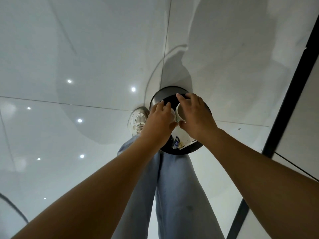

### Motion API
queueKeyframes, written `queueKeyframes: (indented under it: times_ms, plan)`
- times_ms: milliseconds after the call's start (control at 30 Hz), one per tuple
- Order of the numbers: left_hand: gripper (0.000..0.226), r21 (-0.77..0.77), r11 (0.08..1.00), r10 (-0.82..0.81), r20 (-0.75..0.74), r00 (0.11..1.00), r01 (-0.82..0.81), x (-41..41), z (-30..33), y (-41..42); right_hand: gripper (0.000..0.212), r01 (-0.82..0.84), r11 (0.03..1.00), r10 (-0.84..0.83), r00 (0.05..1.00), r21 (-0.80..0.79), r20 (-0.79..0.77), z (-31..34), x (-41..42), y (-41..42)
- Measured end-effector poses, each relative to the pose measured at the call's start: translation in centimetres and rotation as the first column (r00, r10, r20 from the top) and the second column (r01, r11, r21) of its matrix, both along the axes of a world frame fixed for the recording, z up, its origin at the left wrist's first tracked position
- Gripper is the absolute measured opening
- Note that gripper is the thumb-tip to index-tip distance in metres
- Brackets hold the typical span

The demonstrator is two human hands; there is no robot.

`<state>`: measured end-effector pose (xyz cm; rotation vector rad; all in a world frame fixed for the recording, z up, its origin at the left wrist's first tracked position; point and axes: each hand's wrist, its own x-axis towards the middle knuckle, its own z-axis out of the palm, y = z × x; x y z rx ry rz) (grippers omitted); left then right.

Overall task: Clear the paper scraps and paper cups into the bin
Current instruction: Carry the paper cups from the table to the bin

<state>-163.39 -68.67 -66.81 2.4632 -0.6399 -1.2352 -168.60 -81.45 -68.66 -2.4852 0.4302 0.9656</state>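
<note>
A round black bin stands on the floor straight below me, its mouth open. Both my hands hover over that mouth. My right hand grips a white paper cup, tilted so its opening faces left. My left hand curls round another pale cup, mostly hidden under the fingers. The two cups nearly touch. Inside the bin, below my hands, lie white paper and a blue-printed scrap.
Glossy white floor tiles reflect ceiling lights all around. My jeans-clad legs and a white sneaker stand just left of the bin. A dark strip runs diagonally along the right side.
</note>
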Motion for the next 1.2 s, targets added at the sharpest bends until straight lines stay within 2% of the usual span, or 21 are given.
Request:
queueKeyframes:
  times_ms: [200, 467, 633, 733, 967, 1200]
  plan:
    - [0.087, 0.041, 0.999, 0.012, -0.048, 0.999, -0.010, 0.2, 0.6, 0.4, 0.099, 0.012, 0.999, -0.011, 1.000, -0.045, 0.005, 1.5, 0.3, 0.2]
    - [0.064, 0.064, 0.998, 0.000, 0.127, 0.992, -0.009, 2.3, 9.5, 4.5, 0.080, 0.000, 0.997, 0.004, 0.999, -0.077, 0.052, 10.3, 1.5, 1.4]
    - [0.060, 0.128, 0.990, 0.036, 0.204, 0.978, -0.063, 3.0, 18.5, 6.3, 0.071, -0.099, 0.995, 0.099, 0.992, 0.003, 0.076, 19.1, 2.8, 3.8]
    - [0.056, 0.135, 0.985, 0.069, 0.263, 0.962, -0.107, 2.0, 24.5, 7.4, 0.064, -0.231, 0.973, 0.229, 0.966, 0.001, 0.121, 25.5, 3.4, 5.3]
    - [0.058, 0.195, 0.942, 0.182, 0.386, 0.905, -0.273, -1.3, 37.6, 12.5, 0.060, -0.434, 0.899, 0.434, 0.868, -0.056, 0.244, 39.6, 4.3, 9.6]
    - [0.052, 0.174, 0.846, 0.378, 0.471, 0.797, -0.504, -3.9, 46.1, 21.6, 0.064, -0.627, 0.772, 0.630, 0.737, -0.100, 0.243, 48.0, 4.5, 19.7]
